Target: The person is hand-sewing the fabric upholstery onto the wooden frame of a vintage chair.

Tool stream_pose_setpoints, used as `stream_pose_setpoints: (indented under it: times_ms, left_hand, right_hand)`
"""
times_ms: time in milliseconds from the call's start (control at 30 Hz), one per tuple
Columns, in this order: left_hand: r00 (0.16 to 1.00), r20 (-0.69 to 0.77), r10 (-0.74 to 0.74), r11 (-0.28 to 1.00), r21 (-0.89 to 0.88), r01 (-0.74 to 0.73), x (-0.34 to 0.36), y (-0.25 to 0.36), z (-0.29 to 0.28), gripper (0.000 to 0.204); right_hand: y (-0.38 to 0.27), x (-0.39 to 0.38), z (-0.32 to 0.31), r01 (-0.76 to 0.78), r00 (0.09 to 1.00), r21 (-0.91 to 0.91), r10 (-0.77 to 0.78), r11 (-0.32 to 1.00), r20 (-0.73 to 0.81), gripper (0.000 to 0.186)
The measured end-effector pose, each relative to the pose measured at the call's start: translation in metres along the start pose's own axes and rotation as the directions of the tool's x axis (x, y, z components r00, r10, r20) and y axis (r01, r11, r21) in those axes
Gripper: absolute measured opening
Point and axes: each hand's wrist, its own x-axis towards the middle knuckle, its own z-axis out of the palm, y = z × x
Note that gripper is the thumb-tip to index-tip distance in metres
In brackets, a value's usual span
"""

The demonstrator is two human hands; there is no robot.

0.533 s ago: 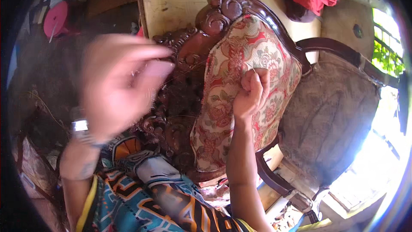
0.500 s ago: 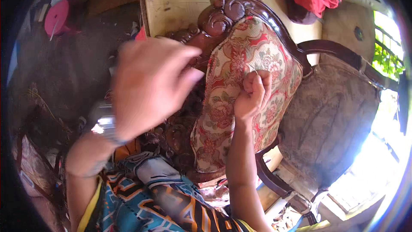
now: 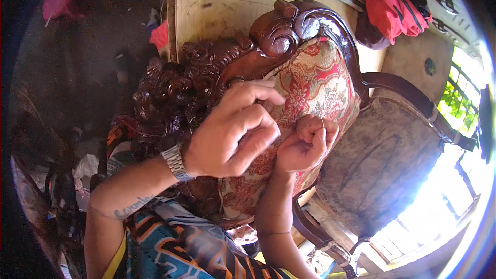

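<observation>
A broad cushion of cream fabric woven with red and green flowers (image 3: 310, 67) sits within a glossy dark-brown carved wooden chair-back frame (image 3: 274, 36), which leans at a slant in front of the person. Scrolls crown the frame's upper edge, and dense carving fills its left side, beside the cushion's left edge.

The right hand (image 3: 308, 144) is above the cushion, toward its right edge, palm turned up. Its fingers are closed, thumb against forefinger, on a thin pale needle-like strand (image 3: 323, 122) whose tip stands up above them; whether this is needle or thread cannot be told.

The left hand (image 3: 232, 132) hangs over the meeting of the carving and the cushion's left edge, back of the hand upward. One of its fingers reaches out over the flowers while the others curl toward the thumb; whether they hold anything cannot be told. A silver metal-link wristwatch (image 3: 176, 163) circles that wrist.

Beyond the frame's right edge is a worn grey-brown fabric panel (image 3: 377, 160) bordered by curved dark wood. A pale wooden board (image 3: 222, 5) stretches behind the frame's upper edge, and a bright red cloth bag with black trim (image 3: 393, 13) rests near the board's right end.
</observation>
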Motion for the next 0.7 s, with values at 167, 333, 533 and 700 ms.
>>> stream_pose_setpoints:
  times_ms: [167, 333, 533, 700]
  left_hand:
    - [0.999, 0.013, -0.045, 0.834, -0.55, 0.045, 0.004, 0.019, 0.002, 0.007]
    - [0.963, 0.019, -0.268, 0.93, 0.268, 0.253, 0.007, 0.016, 0.0, 0.028]
    - [0.878, 0.221, -0.426, 0.81, 0.526, 0.26, 0.005, 0.013, -0.003, 0.047]
    - [0.884, 0.268, -0.382, 0.855, 0.466, 0.229, -0.011, -0.001, 0.001, 0.059]
  right_hand:
    - [0.0, -0.006, 0.005, -0.088, 0.989, 0.042, 0.092, 0.995, -0.116, 0.016]
    - [0.003, -0.001, -0.007, 0.064, 0.997, -0.016, -0.063, 0.998, 0.054, 0.013]
    - [0.006, -0.002, 0.001, 0.103, 0.993, -0.043, -0.1, 0.994, 0.058, 0.016]
    - [0.005, 0.001, -0.004, 0.079, 0.995, -0.038, -0.077, 0.996, 0.058, 0.016]
